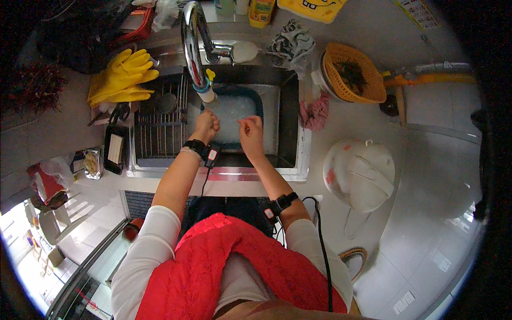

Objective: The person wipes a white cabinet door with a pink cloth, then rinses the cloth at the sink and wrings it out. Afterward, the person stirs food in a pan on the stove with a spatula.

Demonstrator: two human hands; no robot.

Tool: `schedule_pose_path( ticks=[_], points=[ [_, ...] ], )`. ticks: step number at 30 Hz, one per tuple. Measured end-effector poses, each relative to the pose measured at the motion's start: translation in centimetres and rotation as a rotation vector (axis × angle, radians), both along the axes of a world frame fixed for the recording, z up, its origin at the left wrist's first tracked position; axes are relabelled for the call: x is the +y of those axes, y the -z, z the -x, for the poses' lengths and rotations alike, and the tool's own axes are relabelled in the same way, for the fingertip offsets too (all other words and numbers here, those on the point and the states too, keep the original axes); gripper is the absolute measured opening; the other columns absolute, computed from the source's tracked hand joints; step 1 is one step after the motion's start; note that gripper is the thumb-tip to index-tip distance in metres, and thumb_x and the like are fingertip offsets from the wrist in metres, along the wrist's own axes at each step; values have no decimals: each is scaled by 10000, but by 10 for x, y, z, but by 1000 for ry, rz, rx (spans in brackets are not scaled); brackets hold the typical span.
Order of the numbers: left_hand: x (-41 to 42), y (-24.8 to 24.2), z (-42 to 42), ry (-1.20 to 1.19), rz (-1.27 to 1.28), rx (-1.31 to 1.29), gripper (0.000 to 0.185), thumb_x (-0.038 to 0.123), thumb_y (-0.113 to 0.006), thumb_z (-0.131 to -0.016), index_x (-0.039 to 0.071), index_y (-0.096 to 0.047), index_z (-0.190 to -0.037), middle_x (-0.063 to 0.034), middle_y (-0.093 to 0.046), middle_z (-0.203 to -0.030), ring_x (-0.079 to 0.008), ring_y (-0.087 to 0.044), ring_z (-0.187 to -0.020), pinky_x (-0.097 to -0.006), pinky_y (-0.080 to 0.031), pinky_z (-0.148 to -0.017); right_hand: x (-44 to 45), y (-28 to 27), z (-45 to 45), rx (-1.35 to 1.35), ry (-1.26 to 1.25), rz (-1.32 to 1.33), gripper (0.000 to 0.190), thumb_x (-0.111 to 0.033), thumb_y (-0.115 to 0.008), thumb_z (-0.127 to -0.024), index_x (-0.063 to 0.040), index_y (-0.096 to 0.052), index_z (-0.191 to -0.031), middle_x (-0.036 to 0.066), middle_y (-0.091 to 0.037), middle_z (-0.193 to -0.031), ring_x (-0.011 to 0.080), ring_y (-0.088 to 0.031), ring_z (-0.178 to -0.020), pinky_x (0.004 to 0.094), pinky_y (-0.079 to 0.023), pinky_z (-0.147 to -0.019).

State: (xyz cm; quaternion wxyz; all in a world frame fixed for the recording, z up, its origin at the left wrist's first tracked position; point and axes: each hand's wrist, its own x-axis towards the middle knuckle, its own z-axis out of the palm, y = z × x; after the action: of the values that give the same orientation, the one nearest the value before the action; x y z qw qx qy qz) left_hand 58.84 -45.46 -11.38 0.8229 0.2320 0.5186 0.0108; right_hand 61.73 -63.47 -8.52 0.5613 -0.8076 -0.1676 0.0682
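My left hand (pixel 207 125), curled into a fist, is over the left edge of a dark blue plastic basin (pixel 259 105), just below the faucet spout. No thing shows in that fist. Over the basin's right side, my right hand (pixel 252 136) has its fingers bent towards the thumb; whether something small is between them is too small to tell. Cloudy, bubbly water (pixel 234 107) is in the basin, which stands in a dark sink (pixel 287 120). The chrome gooseneck faucet (pixel 192 48) arches above, with a white spout end and a yellow lever.
A wire drying rack (pixel 162 138) fills the sink's left part. Yellow rubber gloves (pixel 124 76) lie at the left. On the right are an orange basket (pixel 374 90) with greens, a pink cloth (pixel 315 114) and a white lidded appliance (pixel 360 176). A black cable (pixel 324 256) runs beside my right arm.
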Motion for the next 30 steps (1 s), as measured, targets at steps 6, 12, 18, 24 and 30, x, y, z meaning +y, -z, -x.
schedule_pose_path(
  ticks=[6,12,18,24,30],
  points=[
    [-14,-26,7,-51,-98,27,319,347,-403,-998,168,-338,-743,20,-249,-547,-138,-256,-447,-315,-194,-411,9,7,0,-10,-42,-14,99,-41,-597,-890,4,-677,-925,117,-539,-996,185,-609,-750,241,-490,-629],
    [6,-28,33,122,7,-281,345,443,-379,-1008,148,-559,-1015,-33,-553,-782,-174,-518,-648,-322,-416,-576,40,-8,1,159,-266,-23,178,-136,-635,-901,5,-662,-1006,108,-598,-1004,192,-637,-795,258,-505,-634],
    [18,-88,50,283,-237,-263,507,474,-392,-1002,123,-510,-1349,-51,-603,-1167,-172,-557,-1035,-332,-448,-893,55,1,-10,935,-375,-294,223,-126,-620,-917,21,-627,-1085,112,-642,-1075,185,-649,-889,304,-549,-737],
    [53,-106,78,317,-331,-261,424,231,-556,-969,85,-488,-1361,-34,-610,-1093,-144,-577,-990,-350,-532,-818,69,-15,-19,833,-131,-489,213,-97,-629,-899,22,-627,-1077,87,-668,-978,172,-646,-878,299,-542,-757],
    [77,-126,96,271,-536,-53,449,91,-643,-892,85,-526,-1326,-41,-610,-1100,-147,-579,-984,-328,-521,-782,80,-18,-23,602,-139,-191,195,-134,-664,-885,-10,-632,-1032,33,-648,-929,103,-590,-824,252,-458,-736]
  ],
)
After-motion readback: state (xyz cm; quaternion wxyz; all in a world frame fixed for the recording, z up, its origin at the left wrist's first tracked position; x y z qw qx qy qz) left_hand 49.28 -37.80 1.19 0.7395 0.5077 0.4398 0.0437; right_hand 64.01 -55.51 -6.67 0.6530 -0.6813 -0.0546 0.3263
